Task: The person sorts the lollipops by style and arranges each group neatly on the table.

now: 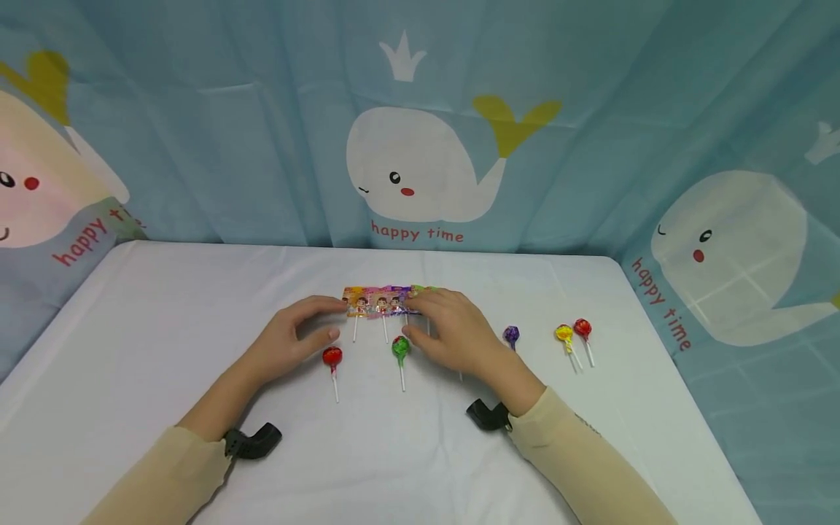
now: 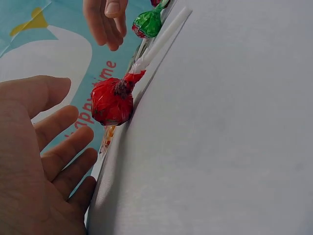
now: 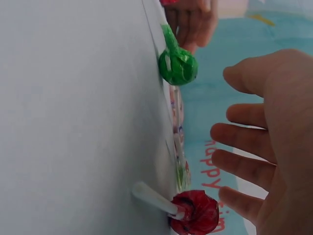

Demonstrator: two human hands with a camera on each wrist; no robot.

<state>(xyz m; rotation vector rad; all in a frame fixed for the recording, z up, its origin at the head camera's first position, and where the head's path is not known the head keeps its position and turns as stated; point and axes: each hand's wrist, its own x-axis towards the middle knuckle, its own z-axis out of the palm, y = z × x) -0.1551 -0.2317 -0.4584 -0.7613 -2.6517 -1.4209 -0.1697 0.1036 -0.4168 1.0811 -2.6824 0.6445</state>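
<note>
My left hand [image 1: 295, 334] has its fingers loosely bent, fingertips by the left end of a row of flat lollipops [image 1: 375, 302] in printed orange, pink, purple and green wrappers. Over the row's right end lies my right hand [image 1: 454, 328], its fingers covering part of it; contact cannot be told. Neither hand grips anything in the wrist views. A round red lollipop [image 2: 112, 103] lies near the left thumb. A green lollipop [image 1: 400, 347] sits between the hands. Beneath the right hand is another red lollipop [image 3: 195, 213], mostly hidden in the head view.
To the right of the right hand lies a purple lollipop [image 1: 511, 335]. Farther right, a yellow lollipop [image 1: 564, 334] and a red lollipop [image 1: 582, 328] lie side by side. The white tabletop [image 1: 197, 313] ends at a blue whale-print curtain [image 1: 275, 160].
</note>
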